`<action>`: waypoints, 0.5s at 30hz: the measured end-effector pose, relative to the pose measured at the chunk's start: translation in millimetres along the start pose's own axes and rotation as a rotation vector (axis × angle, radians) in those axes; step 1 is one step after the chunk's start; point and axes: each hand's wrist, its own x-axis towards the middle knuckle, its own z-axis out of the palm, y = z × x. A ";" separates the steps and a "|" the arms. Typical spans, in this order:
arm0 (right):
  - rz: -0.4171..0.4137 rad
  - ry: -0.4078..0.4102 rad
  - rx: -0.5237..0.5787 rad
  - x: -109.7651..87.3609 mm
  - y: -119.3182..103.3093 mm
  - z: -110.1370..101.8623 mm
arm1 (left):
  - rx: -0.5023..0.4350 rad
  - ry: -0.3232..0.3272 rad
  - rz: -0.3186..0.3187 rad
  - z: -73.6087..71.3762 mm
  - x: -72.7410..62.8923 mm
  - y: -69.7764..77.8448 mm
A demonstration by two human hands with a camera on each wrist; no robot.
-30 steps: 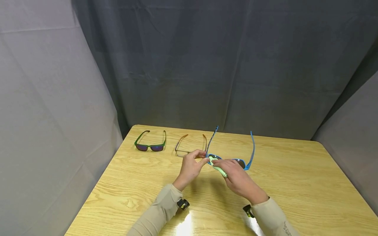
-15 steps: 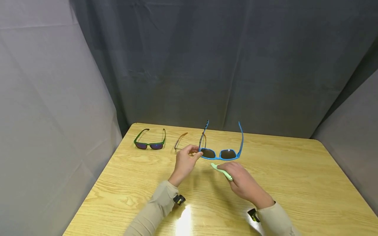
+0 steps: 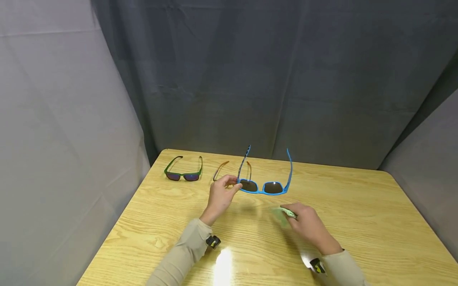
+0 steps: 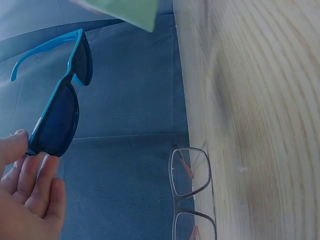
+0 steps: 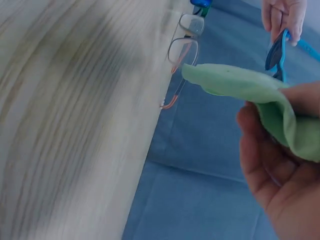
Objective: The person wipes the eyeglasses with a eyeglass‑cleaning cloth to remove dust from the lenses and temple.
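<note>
Blue-framed sunglasses (image 3: 273, 188) with dark lenses are held up over the table, their temples unfolded and pointing away. My left hand (image 3: 220, 196) pinches them at the left corner of the frame, thumb on one side and fingers on the other, as the left wrist view (image 4: 59, 117) also shows. Lower and to the right, my right hand (image 3: 310, 225) grips a light green cloth (image 5: 235, 82) between thumb and fingers. The cloth hangs partly loose, blurred in the head view, and is apart from the sunglasses.
Green-framed sunglasses (image 3: 183, 176) with purple-blue lenses stand at the table's (image 3: 171, 214) back left. Thin-framed eyeglasses (image 4: 192, 172) with orange-brown temple tips stand beside them, partly hidden behind my left hand in the head view. A dark grey curtain (image 3: 229, 79) hangs behind the table.
The cloth was on the left lens of the blue sunglasses; my right hand has since drawn it off, down and to the right. My left hand has moved the sunglasses slightly left.
</note>
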 end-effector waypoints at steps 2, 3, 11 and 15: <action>0.056 0.029 -0.007 -0.7 4.9 0.5 | -0.002 -0.004 -0.003 -1.4 -0.1 -0.4; 0.087 0.047 -0.014 -0.9 7.1 0.4 | -0.003 -0.006 -0.004 -1.8 -0.2 -0.6; 0.510 0.084 0.097 1.6 13.8 -10.7 | -0.006 -0.029 -0.005 -1.0 -1.7 -0.5; 0.633 0.150 0.166 4.3 15.2 -13.0 | 0.005 -0.050 0.012 3.7 -4.6 -0.8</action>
